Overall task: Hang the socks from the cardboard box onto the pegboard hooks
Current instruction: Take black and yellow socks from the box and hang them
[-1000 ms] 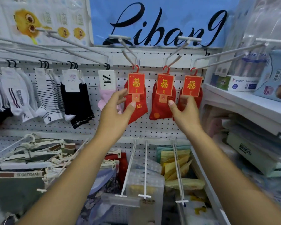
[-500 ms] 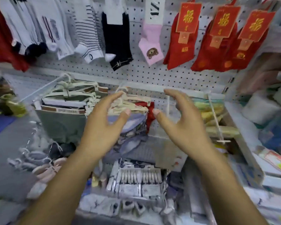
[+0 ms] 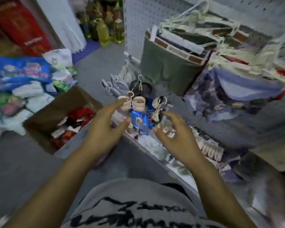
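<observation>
A grey shop floor [image 3: 97, 63] runs beside a white pegboard [image 3: 138, 18], the view blurred. The cardboard box [image 3: 44, 119] sits open on the floor, left of the pegboard's base, with red socks [image 3: 81, 112] and carded packs inside. The left hand [image 3: 104, 129] and right hand [image 3: 176, 137] hover empty to the right of the box, fingers spread wide. Just beyond them hang small clipped socks [image 3: 135, 102]; a pile of bagged goods [image 3: 18, 76] crowds the floor left of the box.

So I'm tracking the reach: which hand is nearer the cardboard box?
The left hand; it hovers beside the cardboard box, while the right hand is farther off.
</observation>
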Tool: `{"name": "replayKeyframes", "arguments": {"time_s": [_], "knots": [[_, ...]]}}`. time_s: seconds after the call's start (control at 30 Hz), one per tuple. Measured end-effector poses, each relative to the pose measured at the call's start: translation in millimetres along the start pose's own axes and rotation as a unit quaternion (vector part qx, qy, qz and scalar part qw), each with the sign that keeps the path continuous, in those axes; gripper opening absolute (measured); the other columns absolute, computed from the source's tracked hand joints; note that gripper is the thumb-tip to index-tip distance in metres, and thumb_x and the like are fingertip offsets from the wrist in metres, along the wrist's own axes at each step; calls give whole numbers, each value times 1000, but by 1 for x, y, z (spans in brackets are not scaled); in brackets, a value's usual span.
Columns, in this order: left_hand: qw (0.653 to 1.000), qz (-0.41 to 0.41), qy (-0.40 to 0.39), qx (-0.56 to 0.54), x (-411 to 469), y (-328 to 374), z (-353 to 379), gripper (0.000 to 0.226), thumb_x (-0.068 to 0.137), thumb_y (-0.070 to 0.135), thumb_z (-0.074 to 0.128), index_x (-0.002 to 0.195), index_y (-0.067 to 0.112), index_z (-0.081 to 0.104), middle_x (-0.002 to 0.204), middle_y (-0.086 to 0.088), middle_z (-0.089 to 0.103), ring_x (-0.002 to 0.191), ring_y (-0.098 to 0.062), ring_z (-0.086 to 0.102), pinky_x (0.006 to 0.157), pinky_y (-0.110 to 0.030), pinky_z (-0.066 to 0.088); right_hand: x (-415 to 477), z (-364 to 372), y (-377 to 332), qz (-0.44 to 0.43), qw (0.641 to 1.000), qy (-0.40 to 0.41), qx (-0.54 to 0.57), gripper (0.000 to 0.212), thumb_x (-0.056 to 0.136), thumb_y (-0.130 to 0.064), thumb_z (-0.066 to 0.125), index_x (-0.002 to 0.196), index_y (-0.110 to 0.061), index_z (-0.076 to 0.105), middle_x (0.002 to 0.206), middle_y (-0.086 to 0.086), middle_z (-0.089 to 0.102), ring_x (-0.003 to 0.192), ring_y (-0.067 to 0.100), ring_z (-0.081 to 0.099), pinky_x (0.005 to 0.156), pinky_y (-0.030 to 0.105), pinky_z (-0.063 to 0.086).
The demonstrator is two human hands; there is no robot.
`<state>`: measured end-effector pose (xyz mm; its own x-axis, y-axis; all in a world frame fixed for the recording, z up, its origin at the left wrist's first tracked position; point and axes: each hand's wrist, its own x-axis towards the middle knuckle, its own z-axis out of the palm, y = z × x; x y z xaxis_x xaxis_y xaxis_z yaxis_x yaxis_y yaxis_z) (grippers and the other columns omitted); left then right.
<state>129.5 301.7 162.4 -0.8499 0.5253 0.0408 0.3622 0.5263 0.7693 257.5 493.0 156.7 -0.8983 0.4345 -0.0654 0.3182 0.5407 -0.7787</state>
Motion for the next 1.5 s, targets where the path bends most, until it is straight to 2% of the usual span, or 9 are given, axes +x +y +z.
{"name": "replayKeyframes", "arguments": {"time_s": [0.1,0.23,0.4,0.7,0.9,1.1,1.27,1.37,1.5], "knots": [[995,-93,22,23,-19,-49,-25,49,92,33,72,136,14,60,137,1,61,127,-14,54,102,-17,35,17,43,-5,3,998,-68,-3,52,89,-32,73,137,-23,54,132,-10,55,115,0,50,90,4,34],[976,-200,80,12,-38,-92,-45,44,94,27,70,135,16,59,130,6,60,112,-1,49,88,-15,32,49,82,-14,-10,987,-156,-23,54,87,-37,74,135,-24,55,133,-8,54,123,9,51,95,18,35],[933,-335,133,6,-37,-131,-55,53,94,34,69,141,15,54,145,-5,56,132,-25,52,102,-33,42,108,125,-26,-32,968,-248,-33,51,87,-34,74,133,-22,57,130,-10,52,122,9,49,99,23,37],[848,-482,220,-15,9,-193,-72,53,96,34,67,138,8,50,139,-14,55,129,-30,51,95,-31,40,229,221,-60,-95,914,-388,-76,41,89,-36,72,126,-19,64,119,-7,57,108,6,51,91,19,37],[814,-517,262,-38,32,-253,-90,46,96,33,66,132,7,54,129,-12,58,122,-30,55,87,-28,38,280,305,-66,-56,899,-426,-81,34,89,-32,73,117,-14,68,117,1,69,112,16,62,92,24,45],[800,-552,222,-82,53,-336,-115,50,98,32,64,137,4,50,135,-16,59,124,-32,56,86,-27,37,297,393,-69,47,896,-437,-67,33,91,-35,71,118,-16,66,117,2,67,111,18,63,97,39,54],[815,-551,160,-86,48,-412,-125,40,101,40,56,126,9,58,112,-4,67,94,-16,58,66,-23,41,295,460,-64,257,889,-379,3,31,94,-36,66,115,-12,67,117,6,68,108,22,64,91,35,53],[833,-521,169,-80,42,-446,-129,29,102,36,57,104,8,67,90,1,66,83,-18,63,67,-29,47,292,508,-58,376,866,-328,37,22,95,-34,66,104,-14,66,117,14,70,110,27,66,93,42,56],[846,-491,176,-109,30,-473,-126,27,99,27,64,76,13,62,64,4,57,61,-12,54,62,-27,46,291,573,-54,455,824,-309,131,37,97,-31,63,125,-6,62,110,7,70,101,17,68,89,33,56]]}}
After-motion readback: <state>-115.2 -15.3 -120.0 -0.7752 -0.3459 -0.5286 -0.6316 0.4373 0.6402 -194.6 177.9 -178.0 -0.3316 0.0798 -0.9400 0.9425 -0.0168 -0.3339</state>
